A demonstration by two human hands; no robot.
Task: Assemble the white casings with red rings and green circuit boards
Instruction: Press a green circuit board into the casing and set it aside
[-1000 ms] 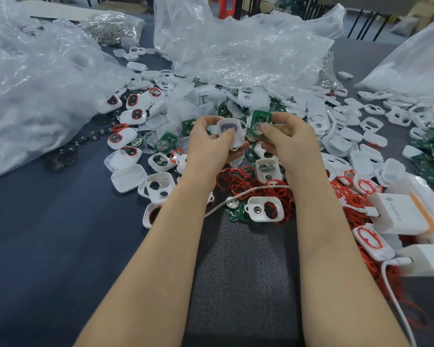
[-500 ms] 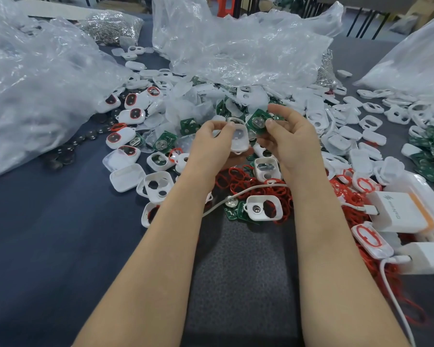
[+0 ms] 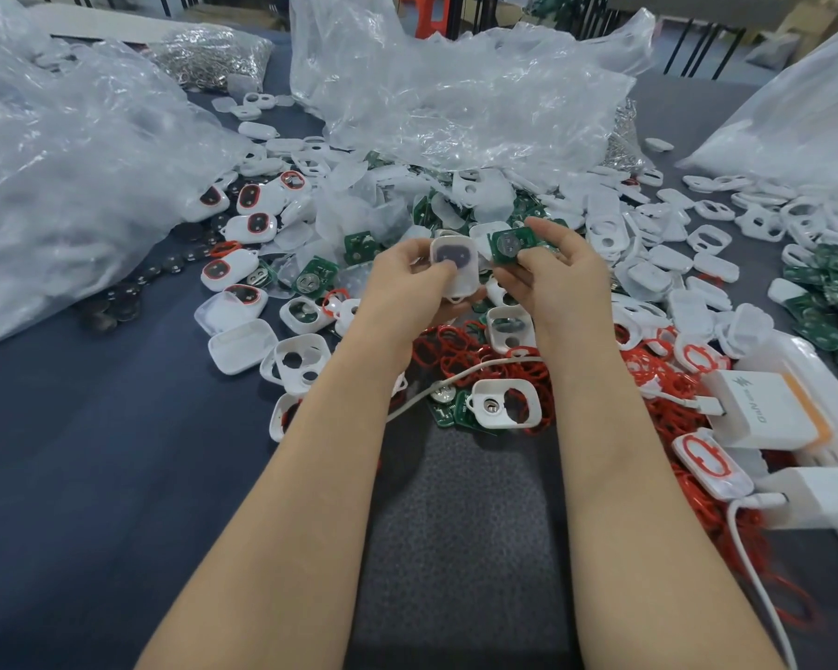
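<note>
Left hand: gripping a small white plastic casing above the pile.
Right hand: pinching a green circuit board just beside that casing, not seated yet.
Done: a few red-ringed finished casings sitting off left.
To do: looking like loads, with loose red rubber rings and empty white shells lying everywhere.

Open room is left on the tabletop along its near edge and toward the near left corner. The left and far edges are walled off by 3 crumpled plastic bags. The middle is covered by loose white casings, green circuit boards and red rings. The right edge is blocked by a white charger.
</note>
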